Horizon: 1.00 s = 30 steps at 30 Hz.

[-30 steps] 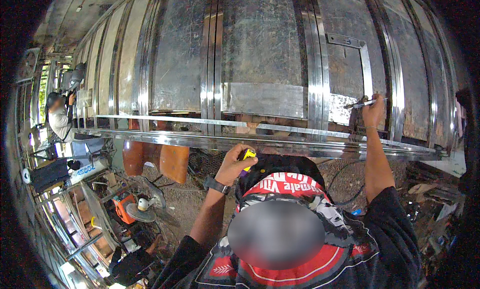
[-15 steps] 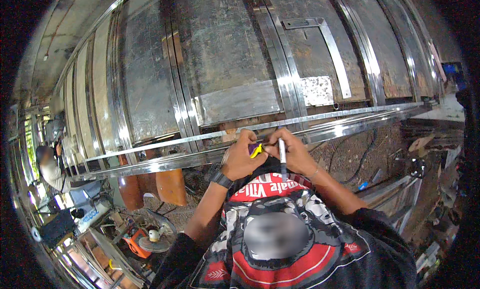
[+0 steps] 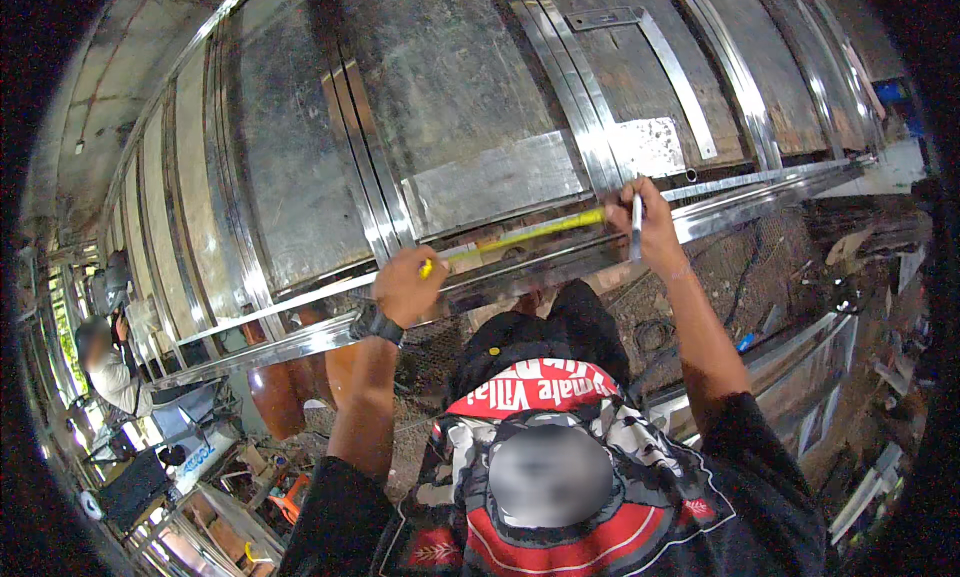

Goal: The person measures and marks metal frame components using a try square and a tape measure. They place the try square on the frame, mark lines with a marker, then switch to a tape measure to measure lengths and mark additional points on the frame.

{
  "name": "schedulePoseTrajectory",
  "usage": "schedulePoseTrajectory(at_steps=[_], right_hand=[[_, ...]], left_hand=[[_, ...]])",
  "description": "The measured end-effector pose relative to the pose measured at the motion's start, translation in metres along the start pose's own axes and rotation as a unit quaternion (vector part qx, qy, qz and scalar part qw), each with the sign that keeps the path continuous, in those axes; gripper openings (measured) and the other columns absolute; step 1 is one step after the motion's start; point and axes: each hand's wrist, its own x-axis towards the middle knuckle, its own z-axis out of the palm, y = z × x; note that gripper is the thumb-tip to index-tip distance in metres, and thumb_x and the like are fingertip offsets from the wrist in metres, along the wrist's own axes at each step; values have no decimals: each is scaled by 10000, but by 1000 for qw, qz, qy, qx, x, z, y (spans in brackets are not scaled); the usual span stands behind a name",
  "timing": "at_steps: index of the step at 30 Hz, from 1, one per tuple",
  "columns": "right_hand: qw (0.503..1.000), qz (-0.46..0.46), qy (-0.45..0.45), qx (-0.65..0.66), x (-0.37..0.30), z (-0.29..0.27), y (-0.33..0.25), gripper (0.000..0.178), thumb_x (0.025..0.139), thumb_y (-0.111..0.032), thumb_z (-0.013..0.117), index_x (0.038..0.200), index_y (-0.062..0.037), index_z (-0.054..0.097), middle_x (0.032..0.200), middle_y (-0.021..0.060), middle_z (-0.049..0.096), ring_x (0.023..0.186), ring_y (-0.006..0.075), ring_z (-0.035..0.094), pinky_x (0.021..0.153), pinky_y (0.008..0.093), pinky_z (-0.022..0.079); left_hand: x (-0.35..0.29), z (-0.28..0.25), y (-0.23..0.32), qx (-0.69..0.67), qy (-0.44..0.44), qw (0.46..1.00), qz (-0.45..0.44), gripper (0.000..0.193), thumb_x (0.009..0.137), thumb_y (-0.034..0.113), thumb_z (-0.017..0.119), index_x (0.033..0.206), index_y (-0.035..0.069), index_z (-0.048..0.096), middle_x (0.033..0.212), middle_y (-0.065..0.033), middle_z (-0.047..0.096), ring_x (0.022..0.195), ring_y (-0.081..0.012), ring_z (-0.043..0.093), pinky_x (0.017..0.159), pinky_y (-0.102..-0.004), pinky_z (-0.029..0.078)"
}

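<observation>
**Between my left hand and right hand, a tape blade that could slip**

Just beyond my left hand stand paired metal bars; at its fingers shows the yellow of my tape measure, which I have closed in that fist. The blade spans from there to my right fingers, along the long metal strip. My right hand is curled round a white marker, and the blade's end meets those same fingers. Motion blurs it, so I can't tell whether the end is hooked on anything or only pinched.

That is the weak point, I'd judge. With one hand serving both marker and blade, a loosened pinch could let the tape snap back toward my left. A small shift of either fist could skew the reading, and the marker could leave a stray line on the shiny rail running under and past my right hand. The small ring just right of that hand could be knocked by a careless knuckle; the L-shaped square, farther beyond, seems safe enough.
</observation>
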Motion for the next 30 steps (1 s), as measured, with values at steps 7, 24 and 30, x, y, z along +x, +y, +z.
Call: schedulePoseTrajectory(at_steps=[7, 24, 30], right_hand=[[999, -4, 13, -53, 29, 21, 37, 256, 889, -5, 761, 988, -64, 532, 879, 23, 617, 853, 136, 582, 772, 306, 498], [975, -41, 5, -217, 30, 26, 42, 221, 872, -93, 781, 994, -72, 598, 847, 70, 713, 792, 223, 689, 736, 363, 532], [982, -40, -14, -186, 32, 23, 43, 209, 866, -44, 767, 984, -51, 595, 828, 67, 698, 789, 181, 664, 745, 344, 527]], left_hand=[[25, 13, -28, 62, 67, 995, -40, 216, 904, 375, 722, 994, 195, 799, 1041, -107, 668, 1016, -351, 673, 836, -513, 526], [10, 40, -43, 64, 188, 979, -39, 128, 875, 321, 779, 984, 266, 819, 1044, -9, 609, 1078, -282, 598, 896, -529, 446], [11, 45, -48, 65, 200, 977, -37, 123, 876, 320, 785, 981, 268, 822, 1041, -1, 605, 1071, -275, 596, 902, -524, 433]])
